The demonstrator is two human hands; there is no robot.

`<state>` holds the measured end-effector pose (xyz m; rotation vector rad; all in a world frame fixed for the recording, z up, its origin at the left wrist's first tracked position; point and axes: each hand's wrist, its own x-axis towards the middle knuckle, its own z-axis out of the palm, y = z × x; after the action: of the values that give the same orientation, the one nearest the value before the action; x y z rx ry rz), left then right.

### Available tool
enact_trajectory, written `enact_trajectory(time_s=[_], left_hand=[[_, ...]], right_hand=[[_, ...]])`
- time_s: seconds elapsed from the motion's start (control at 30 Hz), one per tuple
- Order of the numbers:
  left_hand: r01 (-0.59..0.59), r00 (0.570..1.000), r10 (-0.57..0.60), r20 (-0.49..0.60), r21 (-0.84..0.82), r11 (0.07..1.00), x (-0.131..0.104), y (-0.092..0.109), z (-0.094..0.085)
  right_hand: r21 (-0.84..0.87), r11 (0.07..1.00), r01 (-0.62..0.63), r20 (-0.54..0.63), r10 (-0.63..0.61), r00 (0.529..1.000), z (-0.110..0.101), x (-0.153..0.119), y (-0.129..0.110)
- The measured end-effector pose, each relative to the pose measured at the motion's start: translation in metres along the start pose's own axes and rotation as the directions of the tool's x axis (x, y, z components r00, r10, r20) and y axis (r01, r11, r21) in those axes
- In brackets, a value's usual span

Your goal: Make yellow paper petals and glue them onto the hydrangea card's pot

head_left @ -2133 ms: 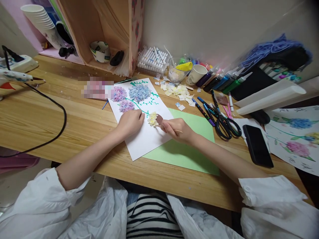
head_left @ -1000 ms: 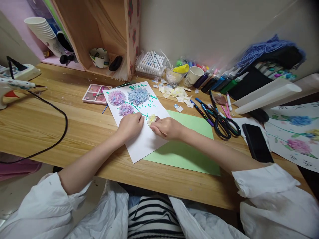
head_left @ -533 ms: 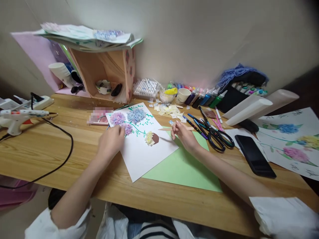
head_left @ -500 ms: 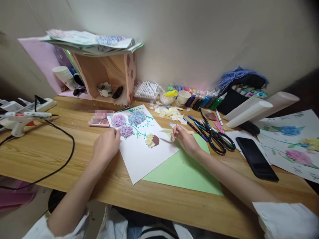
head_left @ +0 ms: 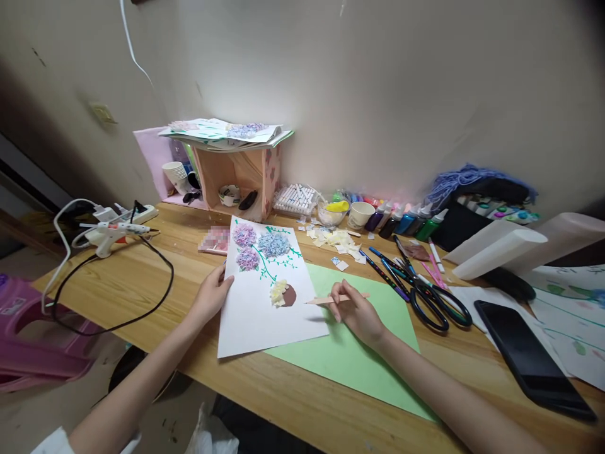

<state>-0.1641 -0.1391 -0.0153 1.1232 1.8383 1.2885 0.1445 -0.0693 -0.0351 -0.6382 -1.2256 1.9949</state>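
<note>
My left hand (head_left: 212,291) grips the left edge of a white sheet of paper (head_left: 255,331), thumb on top. Pink and blue flower clusters (head_left: 274,244) with green painted stems cover its upper part. Lower down sits a brown round patch (head_left: 287,297) with pale yellow petals (head_left: 278,292) along its left side. My right hand (head_left: 352,309) has its fingers closed around a wooden pencil (head_left: 331,299), whose tip points left toward the brown patch without touching it. Under the sheet's right side lies green paper (head_left: 373,340).
Pale yellow paper scraps (head_left: 335,239) lie behind the sheet. Black-handled scissors (head_left: 428,306) and a phone (head_left: 532,356) are on the right. Paint bottles (head_left: 406,224) and a paper cup (head_left: 360,215) line the wall. On the left is a glue gun (head_left: 111,236) with a looping cord.
My left hand has turned the sheet more upright and shifted from its upper left edge to lower down. The pencil stays in my right hand. The camera view has swung left.
</note>
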Motion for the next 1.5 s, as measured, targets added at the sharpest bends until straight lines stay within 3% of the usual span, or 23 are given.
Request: enact_trajectory(time_s=[0.07,0.2,0.3,0.37,0.47,0.6,0.77,0.93,1.0,1.13,1.27,1.37,1.5], left_hand=[[-0.013,1.0,0.013,0.013,0.028,1.0,0.002,0.0,-0.011],[-0.066,0.989,0.049,0.137,0.122,0.99,0.02,0.0,-0.026],[-0.231,0.947,0.132,0.292,0.337,0.913,0.041,0.006,-0.025],[-0.272,0.933,0.144,0.331,0.383,0.883,0.055,0.014,-0.018],[-0.339,0.896,0.159,0.415,0.405,0.849,0.074,0.029,0.001],[-0.432,0.856,0.205,0.474,0.439,0.788,0.094,0.045,0.033],[-0.531,0.821,0.253,0.512,0.523,0.666,0.109,0.056,0.052],[-0.583,0.812,0.364,0.457,0.589,0.56,0.116,0.078,0.077],[-0.628,0.777,0.398,0.488,0.562,0.538,0.118,0.091,0.102],[-0.7,0.706,0.41,0.578,0.478,0.531,0.122,0.112,0.17],[-0.684,0.718,0.404,0.566,0.466,0.562,0.126,0.115,0.223],[-0.651,0.748,0.4,0.529,0.468,0.598,0.13,0.112,0.236],[-0.637,0.75,0.404,0.523,0.41,0.652,0.14,0.111,0.222]], right_hand=[[0.049,0.999,0.023,-0.012,-0.023,1.0,-0.003,0.0,0.0],[0.138,0.988,0.065,-0.055,-0.058,0.997,-0.006,0.002,-0.003],[0.175,0.983,0.049,-0.05,-0.041,0.998,-0.009,0.001,-0.004],[0.154,0.986,0.059,-0.036,-0.054,0.998,-0.014,0.002,-0.005],[0.1,0.984,0.145,-0.101,-0.135,0.986,-0.027,0.006,-0.01],[0.087,0.947,0.309,-0.304,-0.27,0.914,-0.047,0.014,-0.02],[0.114,0.926,0.359,-0.403,-0.287,0.869,-0.061,0.019,-0.027],[0.158,0.913,0.376,-0.438,-0.276,0.856,-0.065,0.024,-0.027],[0.178,0.905,0.386,-0.438,-0.278,0.855,-0.066,0.025,-0.026],[0.176,0.909,0.378,-0.434,-0.273,0.859,-0.066,0.025,-0.027],[0.157,0.911,0.382,-0.443,-0.281,0.851,-0.064,0.025,-0.028],[0.151,0.915,0.373,-0.438,-0.276,0.855,-0.064,0.025,-0.028],[0.15,0.919,0.366,-0.437,-0.27,0.858,-0.065,0.026,-0.028]])
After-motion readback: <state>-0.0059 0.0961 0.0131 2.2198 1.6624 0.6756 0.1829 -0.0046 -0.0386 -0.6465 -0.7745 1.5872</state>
